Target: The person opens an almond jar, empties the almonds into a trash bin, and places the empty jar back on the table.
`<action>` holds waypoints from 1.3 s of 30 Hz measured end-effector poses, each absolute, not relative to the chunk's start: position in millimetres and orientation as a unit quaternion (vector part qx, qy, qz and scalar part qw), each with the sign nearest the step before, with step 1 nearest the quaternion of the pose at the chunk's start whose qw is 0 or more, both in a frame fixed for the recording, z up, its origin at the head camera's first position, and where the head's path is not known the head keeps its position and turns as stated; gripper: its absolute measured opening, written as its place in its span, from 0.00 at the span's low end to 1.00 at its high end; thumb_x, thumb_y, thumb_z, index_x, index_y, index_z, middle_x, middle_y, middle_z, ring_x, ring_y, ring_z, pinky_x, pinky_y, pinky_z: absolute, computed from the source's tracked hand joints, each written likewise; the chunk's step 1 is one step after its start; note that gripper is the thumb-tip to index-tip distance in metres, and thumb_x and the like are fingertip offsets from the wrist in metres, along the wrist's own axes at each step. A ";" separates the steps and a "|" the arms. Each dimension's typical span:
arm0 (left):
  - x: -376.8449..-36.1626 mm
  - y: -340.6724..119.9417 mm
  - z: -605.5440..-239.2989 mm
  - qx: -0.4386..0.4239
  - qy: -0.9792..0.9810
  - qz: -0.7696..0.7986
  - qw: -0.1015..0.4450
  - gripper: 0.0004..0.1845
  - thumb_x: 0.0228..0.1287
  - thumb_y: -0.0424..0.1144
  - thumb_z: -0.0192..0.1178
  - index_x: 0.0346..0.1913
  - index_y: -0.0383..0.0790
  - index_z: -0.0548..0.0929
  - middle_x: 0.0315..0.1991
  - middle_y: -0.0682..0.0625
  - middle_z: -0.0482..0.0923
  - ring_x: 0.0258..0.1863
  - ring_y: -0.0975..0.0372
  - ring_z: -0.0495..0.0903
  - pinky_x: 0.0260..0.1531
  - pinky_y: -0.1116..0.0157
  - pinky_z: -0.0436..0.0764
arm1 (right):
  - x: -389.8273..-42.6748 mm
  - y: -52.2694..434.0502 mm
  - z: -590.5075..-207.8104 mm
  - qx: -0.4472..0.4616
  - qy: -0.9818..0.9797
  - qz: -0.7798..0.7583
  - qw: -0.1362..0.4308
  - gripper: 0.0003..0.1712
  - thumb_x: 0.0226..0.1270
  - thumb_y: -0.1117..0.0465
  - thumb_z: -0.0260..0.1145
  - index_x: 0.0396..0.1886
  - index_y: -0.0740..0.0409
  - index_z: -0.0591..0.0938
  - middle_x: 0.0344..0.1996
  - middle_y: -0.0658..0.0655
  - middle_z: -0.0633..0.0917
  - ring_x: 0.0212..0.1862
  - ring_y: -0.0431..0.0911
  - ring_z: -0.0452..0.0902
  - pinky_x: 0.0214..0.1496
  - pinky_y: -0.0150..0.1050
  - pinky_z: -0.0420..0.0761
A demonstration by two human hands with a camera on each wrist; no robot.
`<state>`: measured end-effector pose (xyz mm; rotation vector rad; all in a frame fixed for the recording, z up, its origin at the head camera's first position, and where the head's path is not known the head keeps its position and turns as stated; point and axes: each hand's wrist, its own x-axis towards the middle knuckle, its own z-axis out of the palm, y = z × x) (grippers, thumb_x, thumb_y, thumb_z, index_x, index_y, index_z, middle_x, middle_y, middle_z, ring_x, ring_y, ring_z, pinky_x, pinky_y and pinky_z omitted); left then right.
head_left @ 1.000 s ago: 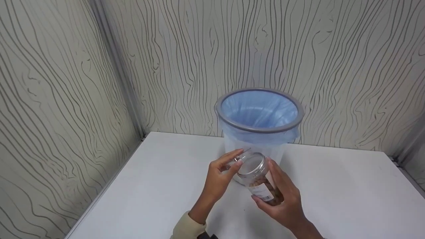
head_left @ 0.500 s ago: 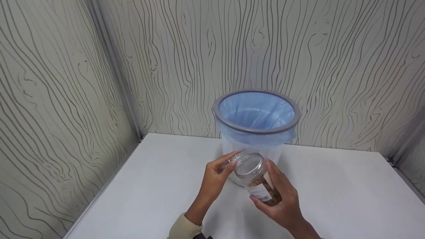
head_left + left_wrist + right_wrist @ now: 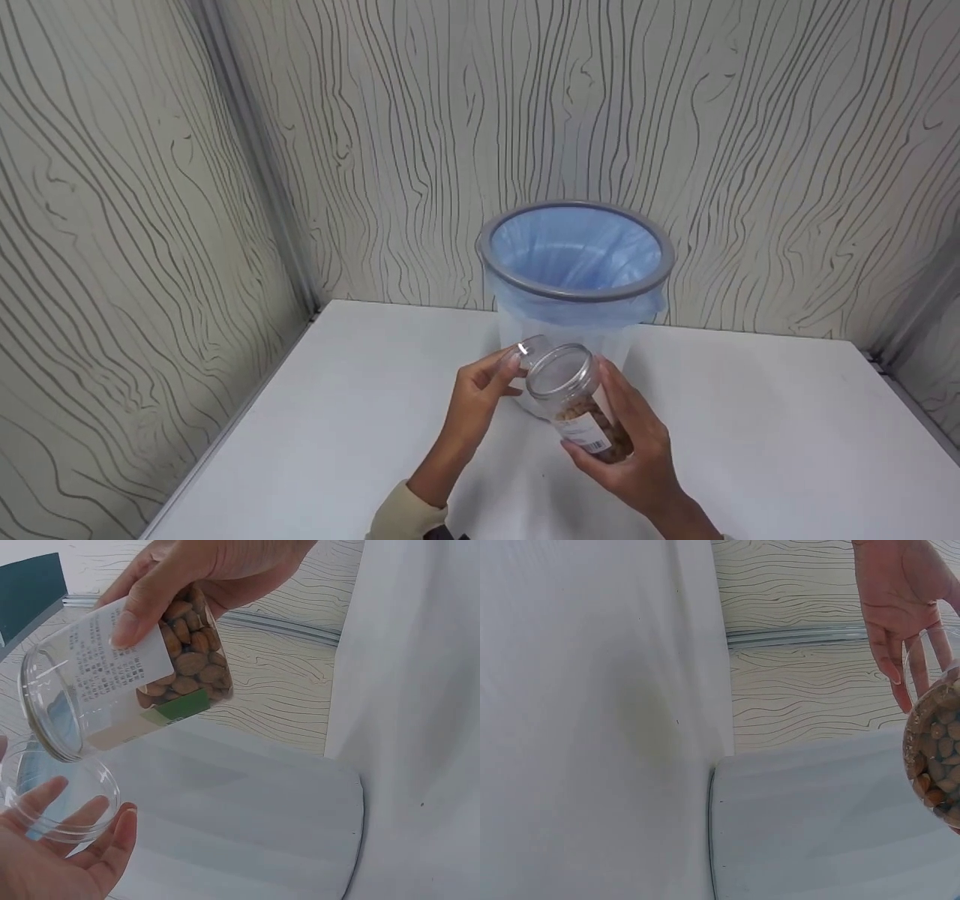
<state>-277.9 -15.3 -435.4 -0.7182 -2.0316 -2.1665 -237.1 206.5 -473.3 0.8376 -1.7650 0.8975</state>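
Note:
My right hand [image 3: 637, 446] grips a clear plastic jar [image 3: 566, 401], thumb on one side and fingers on the other. The jar leans with its uncovered mouth toward the left hand. Brown almonds [image 3: 191, 664] lie toward its base, beside a white printed label [image 3: 112, 664]. A clear round lid [image 3: 534, 346] is pinched between the thumb and fingers of my left hand [image 3: 474, 390], just left of the jar's mouth. In the left wrist view, the lid overlaps the lower edge of the jar's rim. The right wrist view catches the almonds through the jar's bottom.
Behind the hands stands a whitish bin with a grey rim [image 3: 577, 295] and a blue liner [image 3: 585, 247]. It sits on a white table [image 3: 375, 390], close to the wood-patterned back wall [image 3: 405, 150]. Another patterned panel [image 3: 135, 262] rises on the left.
My left hand has drawn the lid slightly left, out from the jar's mouth, and the lid now shows more plainly. The jar stays tilted in the right hand. The whole view has shifted slightly.

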 end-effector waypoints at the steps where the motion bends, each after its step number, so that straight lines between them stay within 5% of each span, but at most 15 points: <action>1: -278.0 -15.6 -435.9 -0.233 -0.663 -0.710 0.039 0.21 0.77 0.45 0.55 0.64 0.37 0.81 0.57 0.45 0.84 0.51 0.59 0.83 0.50 0.57 0.84 | -236.8 206.3 -472.9 0.343 -0.721 0.367 0.476 0.51 0.58 0.45 0.78 0.67 0.79 0.70 0.66 0.75 0.74 0.72 0.49 0.69 0.71 0.37 0.68; 15: -271.9 -21.9 -438.3 -0.202 -0.632 -0.747 -0.033 0.25 0.81 0.50 0.47 0.66 0.37 0.79 0.61 0.45 0.81 0.53 0.51 0.84 0.52 0.53 0.82 | -236.1 205.2 -471.9 0.348 -0.721 0.369 0.472 0.52 0.56 0.46 0.79 0.67 0.79 0.69 0.66 0.76 0.74 0.72 0.50 0.68 0.71 0.36 0.67; 39: -277.2 -25.3 -442.8 -0.177 -0.627 -0.757 -0.054 0.27 0.81 0.54 0.45 0.67 0.40 0.79 0.60 0.44 0.83 0.50 0.51 0.87 0.50 0.55 0.84 | -237.6 209.3 -472.6 0.337 -0.724 0.370 0.474 0.52 0.56 0.45 0.79 0.68 0.78 0.70 0.66 0.74 0.74 0.72 0.51 0.69 0.71 0.37 0.67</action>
